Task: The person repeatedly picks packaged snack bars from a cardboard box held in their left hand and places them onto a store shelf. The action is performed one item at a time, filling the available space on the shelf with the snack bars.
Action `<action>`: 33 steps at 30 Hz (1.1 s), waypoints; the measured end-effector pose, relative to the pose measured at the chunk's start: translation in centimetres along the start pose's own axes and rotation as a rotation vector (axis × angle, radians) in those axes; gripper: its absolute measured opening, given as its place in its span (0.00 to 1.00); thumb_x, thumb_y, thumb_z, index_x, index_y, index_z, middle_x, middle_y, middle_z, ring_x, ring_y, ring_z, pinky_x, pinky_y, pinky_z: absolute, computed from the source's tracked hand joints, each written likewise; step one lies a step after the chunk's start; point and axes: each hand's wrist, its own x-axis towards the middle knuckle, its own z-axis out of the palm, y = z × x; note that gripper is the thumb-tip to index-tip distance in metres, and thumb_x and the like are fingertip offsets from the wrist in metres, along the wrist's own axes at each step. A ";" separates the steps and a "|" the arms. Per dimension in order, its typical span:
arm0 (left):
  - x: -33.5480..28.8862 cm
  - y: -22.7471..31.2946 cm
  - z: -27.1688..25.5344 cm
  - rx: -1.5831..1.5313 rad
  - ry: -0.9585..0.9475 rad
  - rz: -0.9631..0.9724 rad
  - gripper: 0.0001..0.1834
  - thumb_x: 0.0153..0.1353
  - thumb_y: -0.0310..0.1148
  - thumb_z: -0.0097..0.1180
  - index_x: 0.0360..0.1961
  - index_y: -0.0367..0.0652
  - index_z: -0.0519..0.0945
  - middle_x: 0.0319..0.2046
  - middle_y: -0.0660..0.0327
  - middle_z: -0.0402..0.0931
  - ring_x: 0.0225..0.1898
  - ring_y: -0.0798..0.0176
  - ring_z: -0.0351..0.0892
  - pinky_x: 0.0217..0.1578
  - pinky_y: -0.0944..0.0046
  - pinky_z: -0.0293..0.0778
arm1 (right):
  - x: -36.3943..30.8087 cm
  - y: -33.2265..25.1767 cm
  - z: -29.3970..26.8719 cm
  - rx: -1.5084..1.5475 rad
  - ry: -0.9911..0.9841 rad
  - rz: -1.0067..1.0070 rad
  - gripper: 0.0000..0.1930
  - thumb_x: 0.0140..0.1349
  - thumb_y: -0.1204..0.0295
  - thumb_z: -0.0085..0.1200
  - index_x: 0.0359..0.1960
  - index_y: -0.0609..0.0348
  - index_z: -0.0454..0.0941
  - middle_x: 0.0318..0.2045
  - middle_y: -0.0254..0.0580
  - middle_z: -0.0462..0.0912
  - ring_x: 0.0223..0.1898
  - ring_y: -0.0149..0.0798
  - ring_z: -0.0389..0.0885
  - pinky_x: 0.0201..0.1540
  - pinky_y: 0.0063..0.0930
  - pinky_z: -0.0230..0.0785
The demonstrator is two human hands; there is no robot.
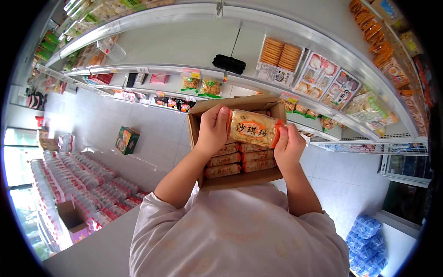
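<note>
A wrapped pastry bar [251,127] in clear and orange film is stretched level between my two hands, above an open cardboard box [221,183]. My left hand [215,130] pinches its left end, thumb on top. At the other end, my right hand [288,143] grips the orange edge of the wrapper. Inside the box, several more wrapped bars [240,161] lie in two columns. The held bar and my hands hide the far part of the box. The box sits against my front, just short of the shelves.
Ahead, a store shelf [180,48] carries biscuit packs [280,54], clear snack trays [318,74] and a black object [229,63]. Stacked bottle packs [87,184] stand at left, with a green carton [127,140] on the floor. Blue bottle packs [368,244] are at lower right.
</note>
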 end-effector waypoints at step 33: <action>3.5 -1.8 -0.9 0.349 0.238 0.582 0.04 0.65 0.24 0.52 0.33 0.38 0.71 0.26 0.54 0.71 0.28 0.50 0.72 0.30 0.54 0.68 | 21.1 -10.3 -6.4 0.458 -0.263 -0.073 0.20 0.55 0.73 0.69 0.49 0.64 0.79 0.35 0.35 0.80 0.31 0.27 0.79 0.33 0.25 0.74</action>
